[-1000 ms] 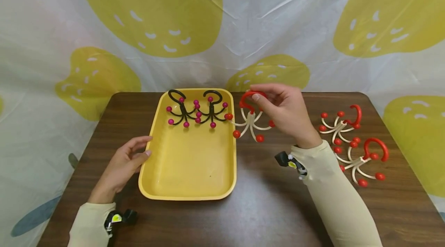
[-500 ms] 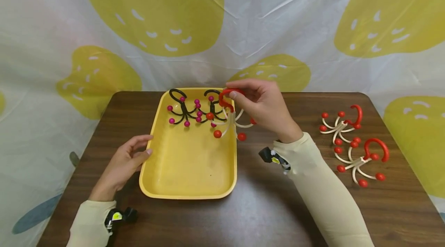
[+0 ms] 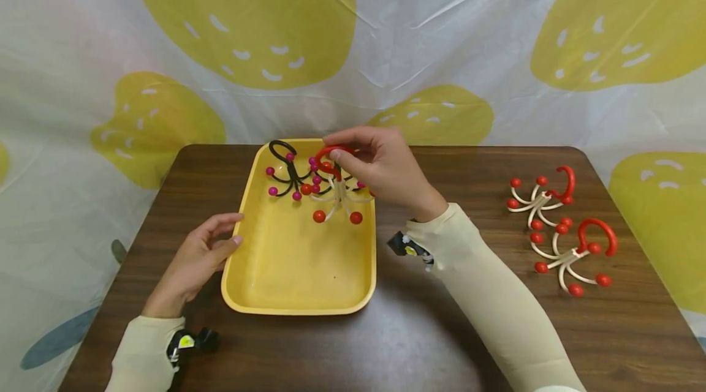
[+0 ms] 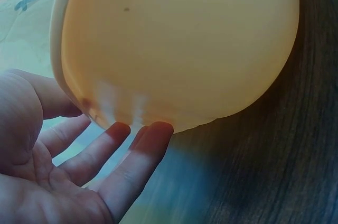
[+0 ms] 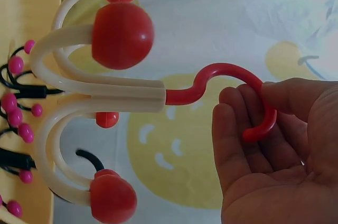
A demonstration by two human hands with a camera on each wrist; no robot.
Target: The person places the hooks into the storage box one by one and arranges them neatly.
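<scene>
Cream sleeves cover both forearms. At the left, the left hand lies palm-in on the dark wooden surface, fingers relaxed and nearly straight, their tips touching the left rim of the yellow tray and gripping nothing. A small black clip with a yellow tag sits at that wrist; its writing is too small to read.

Inside the tray, two black hooks with pink balls lie along the far end, leaving the near part of the tray floor bare. Above that far end the right hand is raised, wrist bent, its thumb and fingers pinching the red loop of a white hook with red balls. This hook hangs over the tray's far right part, just in front of the black ones; whether its balls touch the tray floor cannot be told.

Open wood lies between the tray's right rim and two more white-and-red hooks resting near the right edge. Behind stands a white cloth printed with yellow strawberries.
</scene>
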